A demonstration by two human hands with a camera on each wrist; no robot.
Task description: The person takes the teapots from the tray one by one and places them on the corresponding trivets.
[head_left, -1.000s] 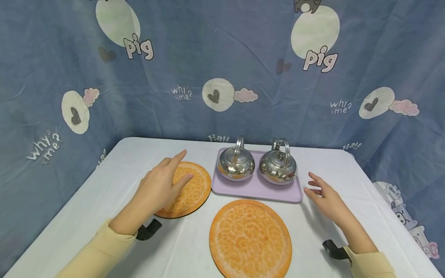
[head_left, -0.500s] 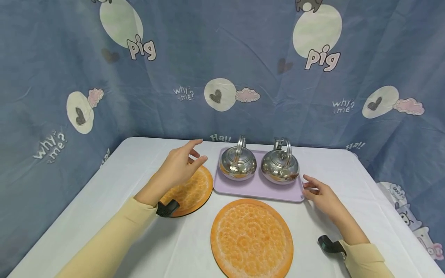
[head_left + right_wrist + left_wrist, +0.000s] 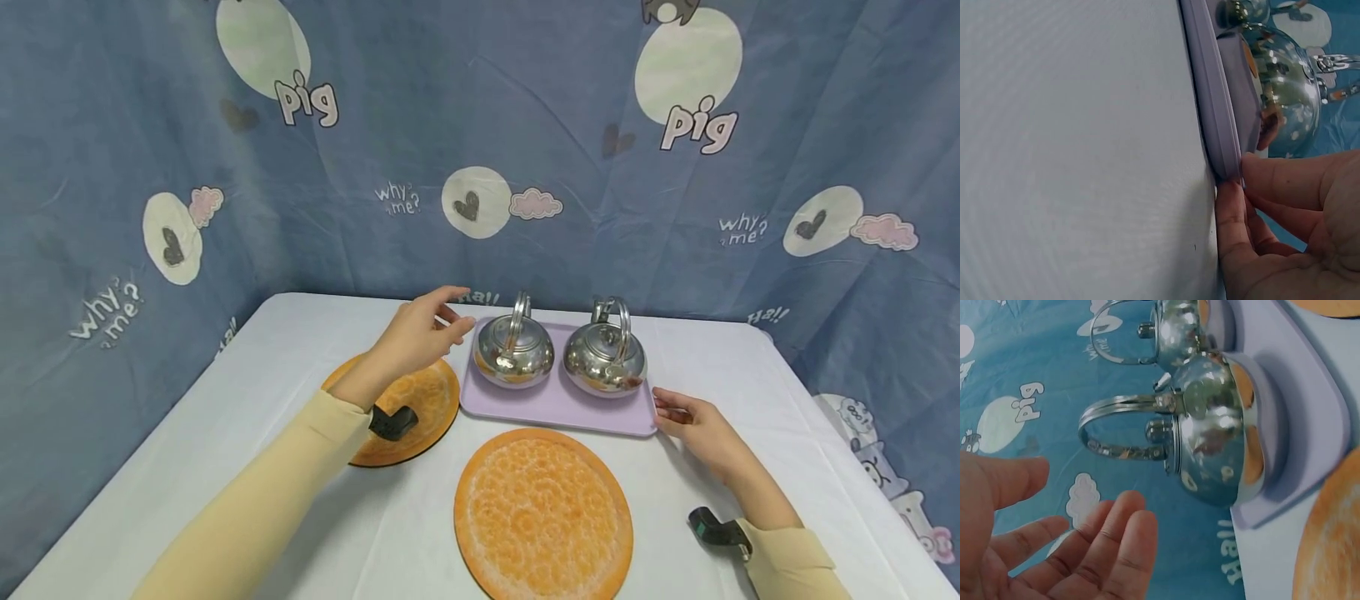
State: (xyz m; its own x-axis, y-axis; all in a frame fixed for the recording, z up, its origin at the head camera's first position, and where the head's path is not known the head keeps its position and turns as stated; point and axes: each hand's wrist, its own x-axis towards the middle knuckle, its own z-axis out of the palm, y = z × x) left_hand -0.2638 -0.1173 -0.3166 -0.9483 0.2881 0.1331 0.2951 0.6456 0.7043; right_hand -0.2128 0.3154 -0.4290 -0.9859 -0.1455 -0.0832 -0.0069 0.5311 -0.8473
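Two shiny steel kettles, the left one and the right one, stand side by side on a lilac tray. My left hand hovers just left of the tray's far left corner, above the table. Its fingers are spread and hold nothing; in the left wrist view they lie apart from the near kettle. At the opposite end, my right hand pinches the tray's right edge. In the right wrist view the thumb lies at the rim, with a finger against its underside.
A round orange mat with a bread-like print lies in front of the tray. A second such mat lies to its left, partly under my left forearm. Blue patterned cloth hangs behind the white table.
My left hand has moved right and away from me, from above the left mat toward the tray's left end. The right hand has closed in on the tray's right edge. Kettles and tray stay put.
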